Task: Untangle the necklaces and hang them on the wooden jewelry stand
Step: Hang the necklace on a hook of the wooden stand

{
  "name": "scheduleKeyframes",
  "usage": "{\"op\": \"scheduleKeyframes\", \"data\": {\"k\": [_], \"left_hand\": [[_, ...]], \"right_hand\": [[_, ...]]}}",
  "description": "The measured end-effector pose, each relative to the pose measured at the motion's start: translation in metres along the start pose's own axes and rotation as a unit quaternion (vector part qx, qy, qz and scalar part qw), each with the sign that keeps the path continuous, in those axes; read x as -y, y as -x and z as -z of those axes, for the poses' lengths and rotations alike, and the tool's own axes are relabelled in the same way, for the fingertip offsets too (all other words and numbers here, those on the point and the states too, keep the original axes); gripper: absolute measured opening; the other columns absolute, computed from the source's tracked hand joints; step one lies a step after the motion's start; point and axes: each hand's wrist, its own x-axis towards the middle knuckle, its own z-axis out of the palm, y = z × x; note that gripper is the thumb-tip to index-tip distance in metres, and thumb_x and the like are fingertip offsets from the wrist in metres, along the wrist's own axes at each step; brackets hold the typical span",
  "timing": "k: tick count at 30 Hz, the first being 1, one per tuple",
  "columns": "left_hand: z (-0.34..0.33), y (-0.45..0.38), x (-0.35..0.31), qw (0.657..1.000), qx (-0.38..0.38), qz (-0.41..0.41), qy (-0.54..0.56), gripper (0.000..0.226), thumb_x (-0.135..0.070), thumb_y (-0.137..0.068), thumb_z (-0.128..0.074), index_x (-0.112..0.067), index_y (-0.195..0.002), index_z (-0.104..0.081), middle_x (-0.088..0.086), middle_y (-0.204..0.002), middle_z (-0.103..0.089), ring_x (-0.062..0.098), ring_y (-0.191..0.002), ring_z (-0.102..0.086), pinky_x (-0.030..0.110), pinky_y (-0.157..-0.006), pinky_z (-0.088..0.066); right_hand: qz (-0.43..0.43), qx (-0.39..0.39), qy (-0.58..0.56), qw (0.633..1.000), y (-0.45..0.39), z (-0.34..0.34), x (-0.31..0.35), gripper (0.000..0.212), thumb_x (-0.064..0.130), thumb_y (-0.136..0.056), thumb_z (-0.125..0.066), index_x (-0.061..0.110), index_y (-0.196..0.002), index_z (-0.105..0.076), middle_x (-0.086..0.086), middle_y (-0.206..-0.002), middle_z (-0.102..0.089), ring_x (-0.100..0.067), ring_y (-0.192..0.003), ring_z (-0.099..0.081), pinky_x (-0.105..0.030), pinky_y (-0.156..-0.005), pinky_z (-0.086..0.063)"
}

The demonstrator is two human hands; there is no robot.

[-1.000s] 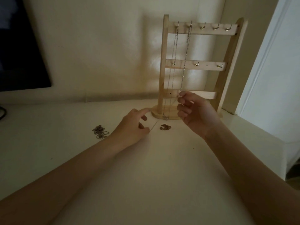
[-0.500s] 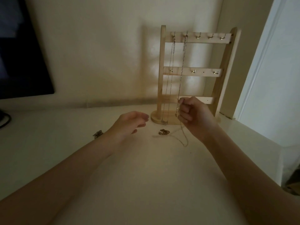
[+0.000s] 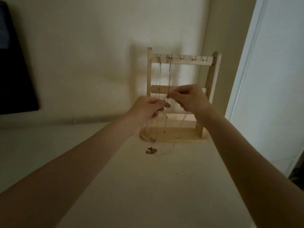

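Left fingers (image 3: 162, 104) curled, pinching thin chain (image 3: 172, 142); right fingers (image 3: 175, 96) pinching same chain at its upper end, just at 2 o'clock of left hand (image 3: 148, 109). Right hand (image 3: 190, 99) raised in front of stand's middle rail.

Risks, judged: slack loop dragging on worktop (image 3: 148, 186) at 6 o'clock, likely to snag small tangled cluster (image 3: 151, 150) or base; swing into two hung necklaces (image 3: 169, 76) could re-tangle; fine links slippery, easy to drop.

Wooden jewelry stand (image 3: 209, 76) at 12 o'clock: pale smooth wood, flat rails, small metal hooks (image 3: 194, 59). Chains metallic, thread-thin. Worktop matte, pale.
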Motion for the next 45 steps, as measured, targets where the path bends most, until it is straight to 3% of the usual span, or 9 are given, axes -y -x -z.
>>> {"op": "scheduleKeyframes", "data": {"k": [5,12,16,25,30,35,37,40,45], "left_hand": [[-0.006,-0.029,-0.029,0.998,-0.036,-0.032,0.031,0.017,-0.012,-0.091,-0.055,-0.008,-0.084,-0.07,-0.002,-0.068,-0.056,0.007,-0.057,-0.043,0.014,-0.057,-0.041],[-0.015,-0.051,-0.046,0.997,-0.049,-0.036,0.039,0.02,-0.009,-0.092,-0.052,-0.005,-0.086,-0.07,-0.002,-0.06,-0.053,0.004,-0.048,-0.041,0.016,-0.056,-0.038],[-0.018,-0.062,-0.048,0.997,-0.057,-0.039,0.027,0.023,-0.008,-0.091,-0.052,-0.012,-0.075,-0.068,-0.004,-0.058,-0.054,0.0,-0.036,-0.041,0.011,-0.044,-0.036],[-0.029,-0.064,-0.034,0.997,-0.061,-0.002,0.046,0.024,-0.005,-0.091,-0.05,-0.01,-0.071,-0.063,0.002,-0.065,-0.059,0.003,-0.043,-0.056,0.014,-0.054,-0.044],[-0.029,-0.06,-0.025,0.998,-0.054,-0.009,0.026,0.02,-0.007,-0.092,-0.05,-0.008,-0.079,-0.065,0.001,-0.068,-0.062,0.007,-0.055,-0.061,0.014,-0.056,-0.047],[-0.029,-0.056,-0.017,0.999,-0.042,-0.024,0.008,0.018,-0.007,-0.093,-0.048,-0.006,-0.084,-0.063,0.002,-0.068,-0.061,0.009,-0.056,-0.06,0.013,-0.052,-0.046],[-0.03,-0.057,-0.017,0.998,-0.048,-0.028,0.008,0.019,-0.008,-0.094,-0.047,-0.006,-0.087,-0.064,0.001,-0.07,-0.063,0.008,-0.057,-0.061,0.013,-0.054,-0.046],[-0.03,-0.059,-0.018,0.998,-0.052,-0.036,0.002,0.019,-0.009,-0.093,-0.048,-0.006,-0.088,-0.066,-0.001,-0.069,-0.065,0.004,-0.054,-0.062,0.011,-0.053,-0.047],[-0.033,-0.059,-0.021,0.998,-0.052,-0.041,0.001,0.02,-0.007,-0.092,-0.049,-0.006,-0.085,-0.068,0.001,-0.069,-0.065,0.004,-0.052,-0.06,0.01,-0.049,-0.044]], "right_hand": [[-0.003,-0.068,0.015,0.998,-0.042,0.029,0.029,0.013,0.012,-0.083,-0.067,0.002,-0.09,-0.07,-0.001,-0.062,-0.049,0.0,-0.029,-0.033,-0.011,-0.033,-0.024],[0.066,-0.138,0.063,0.986,-0.079,0.044,0.051,0.01,0.006,-0.08,-0.067,0.001,-0.087,-0.071,0.007,-0.062,-0.054,0.003,-0.048,-0.049,-0.004,-0.044,-0.033],[0.098,-0.157,0.133,0.974,-0.1,0.048,0.055,0.009,0.012,-0.08,-0.068,0.005,-0.085,-0.072,0.01,-0.065,-0.054,-0.004,-0.058,-0.049,-0.022,-0.061,-0.048],[0.1,-0.192,0.275,0.937,-0.095,0.043,0.036,0.02,0.011,-0.087,-0.053,0.014,-0.092,-0.072,-0.003,-0.092,-0.066,-0.014,-0.075,-0.056,-0.013,-0.049,-0.027],[0.098,-0.174,0.317,0.927,-0.084,0.039,0.025,0.021,0.016,-0.093,-0.05,0.009,-0.101,-0.068,-0.008,-0.091,-0.067,-0.024,-0.081,-0.063,-0.031,-0.066,-0.049],[0.058,-0.15,0.302,0.94,-0.069,0.036,-0.004,0.021,0.013,-0.092,-0.047,0.007,-0.098,-0.066,-0.011,-0.089,-0.068,-0.028,-0.08,-0.064,-0.037,-0.07,-0.053],[0.084,-0.145,0.225,0.96,-0.067,0.039,-0.002,0.019,0.012,-0.091,-0.052,0.005,-0.095,-0.069,-0.01,-0.08,-0.068,-0.023,-0.07,-0.062,-0.034,-0.067,-0.054],[0.13,-0.125,0.152,0.972,-0.071,0.046,0.018,0.014,0.013,-0.089,-0.06,0.006,-0.092,-0.071,0.008,-0.06,-0.055,-0.002,-0.05,-0.047,-0.01,-0.05,-0.038],[0.139,-0.143,0.184,0.962,-0.093,0.047,0.038,0.011,0.012,-0.085,-0.061,0.009,-0.084,-0.071,0.014,-0.058,-0.047,0.001,-0.05,-0.047,-0.008,-0.047,-0.032]]}}
